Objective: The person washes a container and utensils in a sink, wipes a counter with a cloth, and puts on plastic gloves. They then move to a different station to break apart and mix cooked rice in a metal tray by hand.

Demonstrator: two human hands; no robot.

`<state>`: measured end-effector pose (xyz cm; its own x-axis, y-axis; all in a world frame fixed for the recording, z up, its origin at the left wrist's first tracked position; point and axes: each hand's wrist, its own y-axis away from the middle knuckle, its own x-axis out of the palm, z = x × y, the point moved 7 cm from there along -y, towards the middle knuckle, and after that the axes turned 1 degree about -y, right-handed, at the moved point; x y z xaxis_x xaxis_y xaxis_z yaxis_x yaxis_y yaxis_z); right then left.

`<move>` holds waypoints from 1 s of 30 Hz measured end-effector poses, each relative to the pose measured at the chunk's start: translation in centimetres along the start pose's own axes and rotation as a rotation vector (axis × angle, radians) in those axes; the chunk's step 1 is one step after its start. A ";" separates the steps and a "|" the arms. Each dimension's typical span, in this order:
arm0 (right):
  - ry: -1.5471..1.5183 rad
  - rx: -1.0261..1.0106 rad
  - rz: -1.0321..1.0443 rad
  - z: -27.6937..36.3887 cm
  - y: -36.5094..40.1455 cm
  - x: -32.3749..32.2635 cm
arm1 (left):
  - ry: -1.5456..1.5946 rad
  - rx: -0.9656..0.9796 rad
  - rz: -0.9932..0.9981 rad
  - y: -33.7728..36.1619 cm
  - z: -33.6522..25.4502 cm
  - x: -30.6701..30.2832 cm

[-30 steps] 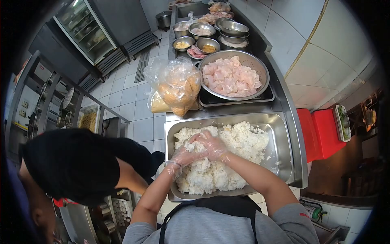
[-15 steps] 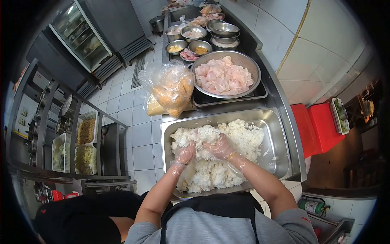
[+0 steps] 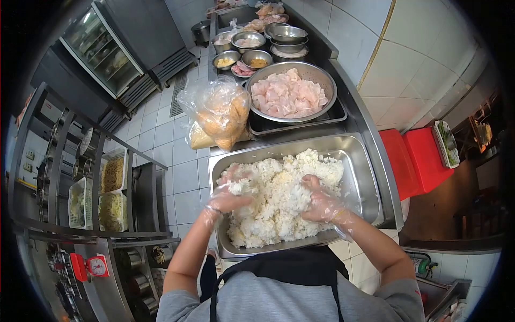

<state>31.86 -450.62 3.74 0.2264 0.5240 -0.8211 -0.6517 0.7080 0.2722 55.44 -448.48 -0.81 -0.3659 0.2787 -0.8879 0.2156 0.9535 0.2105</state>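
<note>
**Q:** What has changed since the earlier view?
**A:** At lower left, the person in black is gone and a red scale [image 3: 96,265] shows. The two gloved hands, which met at mid-mound, have parted. The left hand [image 3: 228,196] is now on the left flank of the rice [image 3: 279,206] and the right hand [image 3: 320,203] on its right flank.

**Q:** State of each hand?
**A:** Left: fingers spread, palm flat on the grains, gripping nothing. Right: cupped against the mound with its fingertips sunk in. Whether it grips a clump cannot be told.

**Q:** Where does the rice lie?
**A:** Heaped in the steel pan [image 3: 365,182], between the hands and touching both. The pan's right end is bare.

**Q:** Counts, left to right?
**A:** One scale, three trays [image 3: 112,173] on the shelf, two hands, one mound, one pan. Behind the pan are one bag [image 3: 217,112] and one big bowl [image 3: 289,95] of raw meat.
</note>
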 end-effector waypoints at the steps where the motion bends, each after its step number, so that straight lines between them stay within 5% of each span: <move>1: 0.149 -0.088 -0.057 -0.4 0.4 1.3 | -0.035 -0.020 -0.068 -1.1 3.4 2.0; 2: 0.182 -0.090 -0.024 -0.4 0.5 2.5 | -0.069 -0.043 -0.136 -2.1 6.8 3.9; 5: 0.275 -0.060 0.103 0.2 -0.2 4.5 | 0.205 -0.376 0.080 -3.0 4.0 1.9; 10: 0.344 0.097 0.283 2.7 -3.4 5.0 | 0.438 -0.192 0.165 -4.9 3.4 5.5; 15: 0.226 0.001 0.034 1.5 -6.3 6.0 | 0.543 -0.300 0.454 -5.1 0.1 6.3; 18: 0.059 0.016 -0.039 0.8 -7.0 5.1 | 0.429 -0.250 0.199 -5.3 0.8 6.9; 21: -0.090 0.022 -0.116 -0.6 -7.8 5.4 | 0.796 -0.162 0.019 -4.6 -0.1 6.5; 24: -0.241 -0.117 -0.294 -0.7 -7.3 3.6 | 0.636 -0.166 -0.050 -4.5 -1.7 3.5; 27: -0.381 -0.117 -0.273 -0.3 -6.8 2.7 | 0.171 0.041 -0.091 -5.4 1.0 6.9; 30: -0.327 0.001 -0.185 0.8 -5.9 2.1 | -0.309 0.298 -0.413 -3.6 -1.1 5.4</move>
<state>36.77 -453.27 0.81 0.5595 0.5109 -0.6526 -0.5777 0.8050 0.1349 51.72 -450.27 -5.96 -0.2029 -0.1973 -0.9591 0.3724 0.8903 -0.2619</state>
